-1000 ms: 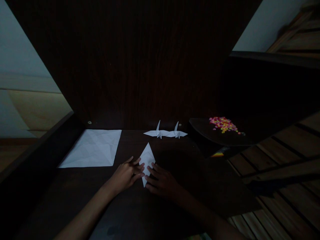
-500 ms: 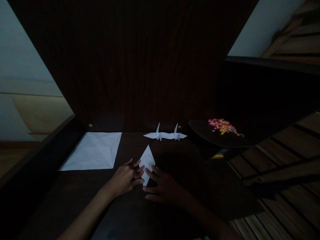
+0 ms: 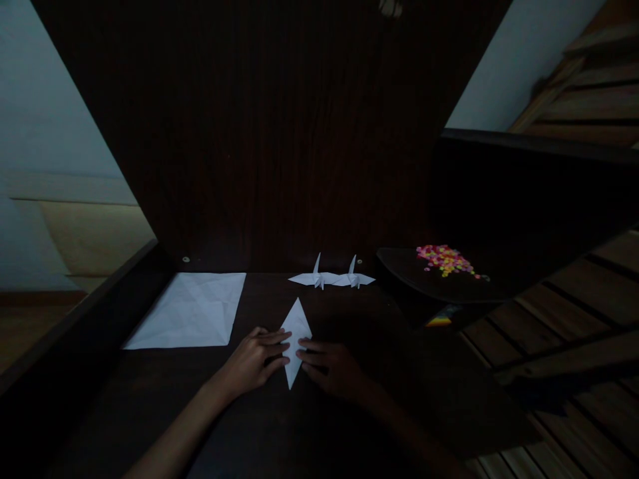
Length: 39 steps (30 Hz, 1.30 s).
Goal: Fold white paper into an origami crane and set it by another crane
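Observation:
A white sheet of paper folded into a narrow diamond (image 3: 294, 326) lies flat on the dark desk, one point facing away from me. My left hand (image 3: 257, 359) rests at its left edge, fingers stretched out with the tips on the paper. From the right, my right hand (image 3: 332, 366) touches the opposite edge with its fingers extended and apart. Neither hand is closed round anything. Behind the diamond stand two white folded paper cranes (image 3: 319, 279), side by side with their wings touching.
At the left lies a larger creased white paper sheet (image 3: 190, 313). On a small rounded shelf (image 3: 399, 263) at the right sits a pile of tiny pink, yellow and orange pieces (image 3: 444, 259). A tall dark panel (image 3: 279, 133) rises behind the desk, with a low side wall (image 3: 100, 306) at the left.
My right hand has drawn back slightly rightward, and the fingers of both hands have shifted along the edges. More of the diamond's near point shows. The camera view has tilted a little.

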Motion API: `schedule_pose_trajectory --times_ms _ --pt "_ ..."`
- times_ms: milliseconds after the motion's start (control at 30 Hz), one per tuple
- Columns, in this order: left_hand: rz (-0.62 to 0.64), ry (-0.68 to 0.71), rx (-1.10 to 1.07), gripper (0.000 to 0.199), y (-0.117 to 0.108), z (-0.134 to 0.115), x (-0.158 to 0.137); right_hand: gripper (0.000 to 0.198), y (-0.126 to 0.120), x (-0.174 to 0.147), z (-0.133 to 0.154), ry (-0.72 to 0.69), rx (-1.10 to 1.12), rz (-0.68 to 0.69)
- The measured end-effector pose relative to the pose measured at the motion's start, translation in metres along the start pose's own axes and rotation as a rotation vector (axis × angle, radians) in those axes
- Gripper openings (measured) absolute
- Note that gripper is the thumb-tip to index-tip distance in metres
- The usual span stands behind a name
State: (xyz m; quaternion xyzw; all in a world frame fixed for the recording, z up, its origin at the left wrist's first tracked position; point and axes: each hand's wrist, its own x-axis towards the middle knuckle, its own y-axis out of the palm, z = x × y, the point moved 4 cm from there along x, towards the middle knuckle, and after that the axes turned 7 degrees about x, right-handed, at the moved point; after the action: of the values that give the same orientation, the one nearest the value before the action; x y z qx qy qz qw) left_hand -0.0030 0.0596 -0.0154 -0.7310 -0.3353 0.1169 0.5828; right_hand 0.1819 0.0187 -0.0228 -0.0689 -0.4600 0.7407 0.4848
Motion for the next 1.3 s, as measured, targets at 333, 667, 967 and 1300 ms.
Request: schedule_pose_trajectory --times_ms 333,667,967,1300 --pt "-0.084 -0.07 0.0 0.026 0.002 -0.002 0.003 0.04 0.001 0.025 -0.024 0.189 -0.027 -0.128" --pt "-0.199 -0.206 -0.133 0.029 0.011 0.003 0.003 0.05 0.013 0.034 -0.039 0.235 0.119 -0.226" --pt "-0.221 -0.247 -0.206 0.038 0.013 0.009 0.004 0.025 0.015 0.032 -0.033 0.156 0.083 -0.209" --pt "-0.16 -0.059 0.101 0.025 0.008 -0.007 0.004 0.026 0.011 0.028 -0.014 -0.031 -0.284 0.054"
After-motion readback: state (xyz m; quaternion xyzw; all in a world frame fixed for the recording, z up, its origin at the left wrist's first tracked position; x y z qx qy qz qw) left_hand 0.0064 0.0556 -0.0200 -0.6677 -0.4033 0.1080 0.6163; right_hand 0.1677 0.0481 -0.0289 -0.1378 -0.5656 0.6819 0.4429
